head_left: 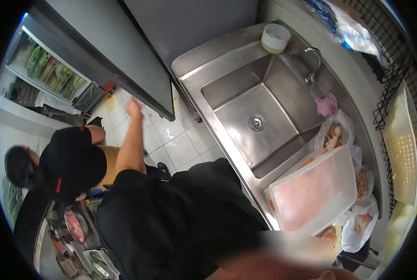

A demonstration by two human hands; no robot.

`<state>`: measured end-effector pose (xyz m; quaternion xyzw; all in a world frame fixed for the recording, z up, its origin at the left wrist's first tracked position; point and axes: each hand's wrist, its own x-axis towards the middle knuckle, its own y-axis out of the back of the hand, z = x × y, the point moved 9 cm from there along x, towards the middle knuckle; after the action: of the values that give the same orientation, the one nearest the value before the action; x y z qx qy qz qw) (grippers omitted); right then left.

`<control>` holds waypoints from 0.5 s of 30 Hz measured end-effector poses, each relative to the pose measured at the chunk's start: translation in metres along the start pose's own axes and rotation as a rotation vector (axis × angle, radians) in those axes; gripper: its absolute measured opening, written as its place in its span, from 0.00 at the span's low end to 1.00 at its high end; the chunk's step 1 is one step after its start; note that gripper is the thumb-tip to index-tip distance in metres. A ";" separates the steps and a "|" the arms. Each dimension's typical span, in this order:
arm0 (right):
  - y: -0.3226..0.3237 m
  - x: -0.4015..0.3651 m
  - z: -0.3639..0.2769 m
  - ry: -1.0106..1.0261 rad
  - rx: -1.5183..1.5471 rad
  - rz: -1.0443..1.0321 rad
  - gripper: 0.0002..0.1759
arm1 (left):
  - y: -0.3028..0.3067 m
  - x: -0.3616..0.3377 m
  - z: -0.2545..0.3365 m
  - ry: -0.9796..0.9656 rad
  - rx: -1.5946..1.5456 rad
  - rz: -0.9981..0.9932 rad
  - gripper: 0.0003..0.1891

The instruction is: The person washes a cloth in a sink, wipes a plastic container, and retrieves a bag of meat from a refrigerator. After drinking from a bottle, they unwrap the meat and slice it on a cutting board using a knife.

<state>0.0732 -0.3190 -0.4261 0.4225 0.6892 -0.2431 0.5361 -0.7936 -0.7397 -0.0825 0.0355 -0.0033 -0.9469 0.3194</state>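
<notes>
My left hand (133, 108) is at the end of my outstretched bare arm, above the tiled floor and beside the lower edge of a grey door panel (145, 74). Its fingers look curled together, with no object visible in them. At the bottom edge, my right hand (329, 275) is mostly cut off, its grip hidden. Just above it are plastic bags of food (361, 224) and a translucent plastic tub (318, 191) with pinkish contents, lying on the sink counter. A blurred patch covers part of the area near my right arm.
The steel sink (234, 105) has a tap (313, 65), a white round container (274, 38) and a pink cloth (327, 104) around it. Another person in black (73, 161) bends at left near a metal bowl of meat (75, 225). A glass-fronted fridge (47, 65) stands behind.
</notes>
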 end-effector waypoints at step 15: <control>-0.094 -0.001 -0.070 0.119 -0.320 -0.190 0.20 | -0.102 0.035 0.109 -0.345 -0.133 -0.441 0.32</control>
<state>-0.0433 -0.3135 -0.4151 0.2786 0.7864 -0.1547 0.5291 -0.8905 -0.6814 0.0209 -0.1475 0.0122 -0.9837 0.1021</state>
